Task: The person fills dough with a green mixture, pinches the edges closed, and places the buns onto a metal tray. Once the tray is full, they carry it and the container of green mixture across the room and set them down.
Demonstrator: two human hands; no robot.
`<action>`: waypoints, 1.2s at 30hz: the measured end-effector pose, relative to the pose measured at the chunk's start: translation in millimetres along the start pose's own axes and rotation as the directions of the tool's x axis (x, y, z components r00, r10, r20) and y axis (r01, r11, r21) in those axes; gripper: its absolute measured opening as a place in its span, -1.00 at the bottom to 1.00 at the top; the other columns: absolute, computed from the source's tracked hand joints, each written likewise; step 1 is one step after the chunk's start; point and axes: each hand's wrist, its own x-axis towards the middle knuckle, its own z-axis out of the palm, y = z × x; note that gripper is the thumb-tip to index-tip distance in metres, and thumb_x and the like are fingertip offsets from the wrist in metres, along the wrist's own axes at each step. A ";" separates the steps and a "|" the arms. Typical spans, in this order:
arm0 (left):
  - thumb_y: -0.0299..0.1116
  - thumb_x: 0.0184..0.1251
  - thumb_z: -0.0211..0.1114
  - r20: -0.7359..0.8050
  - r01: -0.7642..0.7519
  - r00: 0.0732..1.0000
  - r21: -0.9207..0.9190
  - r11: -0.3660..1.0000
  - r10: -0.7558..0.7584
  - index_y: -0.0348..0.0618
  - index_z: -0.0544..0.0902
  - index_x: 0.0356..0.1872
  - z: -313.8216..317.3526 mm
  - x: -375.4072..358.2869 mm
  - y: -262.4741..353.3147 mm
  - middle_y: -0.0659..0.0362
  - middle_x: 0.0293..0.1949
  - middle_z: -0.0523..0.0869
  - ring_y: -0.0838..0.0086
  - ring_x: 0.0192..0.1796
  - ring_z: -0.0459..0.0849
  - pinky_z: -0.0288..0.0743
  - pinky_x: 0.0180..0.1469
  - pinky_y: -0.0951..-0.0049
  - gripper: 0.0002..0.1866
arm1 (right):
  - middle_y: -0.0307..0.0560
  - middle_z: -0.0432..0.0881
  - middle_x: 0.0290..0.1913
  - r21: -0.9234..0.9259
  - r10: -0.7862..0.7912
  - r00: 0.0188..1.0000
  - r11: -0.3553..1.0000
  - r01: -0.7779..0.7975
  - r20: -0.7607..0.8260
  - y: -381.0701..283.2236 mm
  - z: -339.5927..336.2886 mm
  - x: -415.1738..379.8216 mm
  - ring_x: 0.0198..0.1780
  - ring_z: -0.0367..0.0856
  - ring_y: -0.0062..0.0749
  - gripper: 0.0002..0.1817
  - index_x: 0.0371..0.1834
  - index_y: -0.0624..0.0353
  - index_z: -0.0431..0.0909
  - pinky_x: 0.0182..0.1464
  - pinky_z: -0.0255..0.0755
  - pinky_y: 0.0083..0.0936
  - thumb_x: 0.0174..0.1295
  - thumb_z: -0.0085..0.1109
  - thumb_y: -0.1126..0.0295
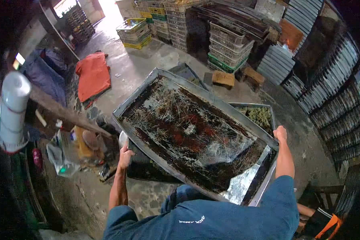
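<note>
A large, worn metal baking tray (148, 138), stained dark brown with scratches and a bright bare patch at one corner, is tilted in front of my body. My left hand (125, 157) is closed at its left edge; a small whitish rounded thing (123, 139) shows just above those fingers, and I cannot make out what it is. On the opposite edge, my right hand (281, 134) grips the rim with bent fingers. Behind and below the tray, another tray (257, 115) holds pale greenish, leaf-like pieces, mostly covered from view.
Stacked plastic crates (230, 46) stand at the back, near two wooden blocks (223, 79). Stacks of metal trays (328, 86) line the right side. A red cloth (93, 76) lies on the floor. Another person's arm (306, 210) shows at lower right. A white cylinder (14, 108) stands left.
</note>
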 end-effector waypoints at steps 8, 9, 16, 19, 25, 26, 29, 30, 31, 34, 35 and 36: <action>-0.72 -0.25 -0.02 0.044 -0.007 0.999 -0.296 0.955 0.021 -0.12 0.12 0.44 -31.1 37.9 -117.3 0.18 0.26 0.41 0.49 0.03 0.49 0.42 -0.17 0.65 -0.04 | 0.23 0.63 -0.30 -0.004 -0.024 0.999 1.000 0.024 0.031 26.8 28.6 5.1 -0.24 0.61 0.10 -0.70 -0.36 0.33 0.55 -0.24 0.47 -0.06 0.06 0.26 0.26; -0.75 -0.26 -0.04 0.057 0.004 0.998 -0.225 0.974 0.009 -0.18 0.10 0.44 -22.0 20.7 -69.4 0.14 0.30 0.38 0.50 0.10 0.47 0.43 -0.14 0.68 -0.03 | 0.24 0.63 -0.32 -0.019 -0.034 0.999 0.999 0.034 0.010 31.3 29.1 6.5 -0.26 0.61 0.10 -0.70 -0.39 0.33 0.55 -0.26 0.45 -0.05 0.08 0.24 0.24; -0.67 -0.20 -0.01 0.033 -0.243 0.967 -0.160 0.957 0.251 -0.26 0.12 0.42 -33.5 85.6 -111.3 0.15 0.33 0.35 0.49 -0.01 0.59 0.52 -0.32 0.61 -0.09 | 0.24 0.62 -0.37 0.019 -0.083 0.987 0.996 0.087 -0.140 25.5 31.0 -12.7 -0.27 0.60 0.18 -0.73 -0.48 0.33 0.56 -0.25 0.42 -0.05 0.03 0.24 0.28; -0.68 -0.24 0.00 0.185 -0.112 0.961 -0.418 0.902 0.205 -0.27 0.15 0.41 -23.7 92.0 -110.1 0.11 0.39 0.26 0.47 0.32 0.32 0.36 0.13 0.60 -0.08 | 0.29 0.62 -0.30 -0.024 -0.111 0.976 0.994 0.109 -0.186 29.0 42.7 -27.0 -0.20 0.62 0.16 -0.71 -0.44 0.35 0.60 -0.20 0.44 -0.08 0.02 0.23 0.27; -0.70 -0.21 0.01 0.104 -0.242 0.950 -0.350 0.905 0.294 -0.25 0.16 0.41 -17.6 129.7 -127.8 0.15 0.32 0.37 0.47 0.13 0.52 0.49 -0.07 0.59 -0.10 | 0.36 0.61 -0.29 -0.010 -0.085 0.963 0.996 0.085 -0.255 42.5 80.7 -54.1 -0.16 0.61 0.21 -0.71 -0.39 0.37 0.62 -0.16 0.45 -0.07 -0.02 0.18 0.31; -0.70 -0.21 0.01 0.128 -0.223 0.950 -0.364 0.904 0.286 -0.25 0.16 0.41 -12.4 151.5 -124.1 0.15 0.32 0.37 0.47 0.13 0.52 0.49 -0.07 0.59 -0.10 | 0.36 0.61 -0.29 -0.026 -0.064 0.965 0.998 0.060 -0.254 48.3 82.0 -52.1 -0.16 0.61 0.21 -0.71 -0.39 0.37 0.62 -0.16 0.45 -0.07 -0.02 0.18 0.31; -0.71 -0.28 0.00 0.196 -0.151 0.954 -0.348 0.925 0.229 -0.18 0.22 0.40 -9.0 167.9 -132.1 0.18 0.35 0.33 0.52 0.20 0.46 0.42 0.00 0.63 -0.07 | 0.37 0.61 -0.24 0.018 -0.020 0.957 0.999 0.027 -0.289 75.0 110.7 -51.6 -0.12 0.59 0.23 -0.74 -0.33 0.38 0.61 -0.13 0.45 -0.07 0.04 0.11 0.36; -0.71 -0.28 0.00 0.200 -0.156 0.950 -0.356 0.921 0.238 -0.18 0.22 0.40 -8.9 170.7 -136.9 0.18 0.35 0.33 0.52 0.20 0.46 0.42 0.00 0.63 -0.07 | 0.36 0.61 -0.21 0.032 -0.002 0.953 0.999 0.013 -0.302 77.6 112.8 -51.1 -0.10 0.59 0.23 -0.74 -0.29 0.37 0.60 -0.13 0.45 -0.08 0.07 0.06 0.39; -0.71 -0.28 0.00 0.163 -0.229 0.941 -0.337 0.913 0.296 -0.18 0.23 0.40 -8.3 172.6 -140.9 0.20 0.34 0.35 0.53 0.18 0.46 0.42 -0.01 0.63 -0.07 | 0.36 0.60 -0.18 0.043 0.010 0.949 0.999 0.003 -0.316 80.4 108.0 -47.6 -0.08 0.58 0.23 -0.73 -0.25 0.37 0.59 -0.12 0.45 -0.08 0.11 0.01 0.41; -0.71 -0.27 0.00 0.175 -0.224 0.940 -0.327 0.918 0.292 -0.15 0.24 0.40 -15.0 164.4 -139.9 0.22 0.32 0.37 0.54 0.23 0.40 0.42 -0.09 0.66 -0.08 | 0.35 0.60 -0.13 -0.118 -0.049 0.970 0.993 0.021 -0.239 54.9 79.1 -78.5 -0.06 0.57 0.22 -0.71 -0.19 0.35 0.59 -0.11 0.45 -0.09 0.15 -0.01 0.39; -0.71 -0.27 0.00 0.172 -0.187 0.953 -0.309 0.932 0.248 -0.15 0.24 0.40 -14.0 160.0 -130.2 0.21 0.34 0.35 0.53 0.27 0.35 0.43 -0.10 0.66 -0.08 | 0.31 0.62 -0.14 -0.115 0.007 0.976 0.993 -0.033 -0.219 42.1 70.7 -84.7 -0.05 0.58 0.20 -0.69 -0.17 0.33 0.60 -0.08 0.46 -0.11 0.14 0.03 0.33; -0.71 -0.26 0.00 0.174 -0.147 0.963 -0.292 0.945 0.204 -0.14 0.25 0.39 -12.5 155.7 -126.2 0.20 0.35 0.33 0.52 0.32 0.29 0.43 -0.11 0.66 -0.09 | 0.31 0.62 -0.14 -0.114 0.008 0.974 0.993 -0.035 -0.226 43.0 76.2 -87.0 -0.05 0.58 0.20 -0.69 -0.17 0.33 0.60 -0.08 0.46 -0.11 0.14 0.03 0.33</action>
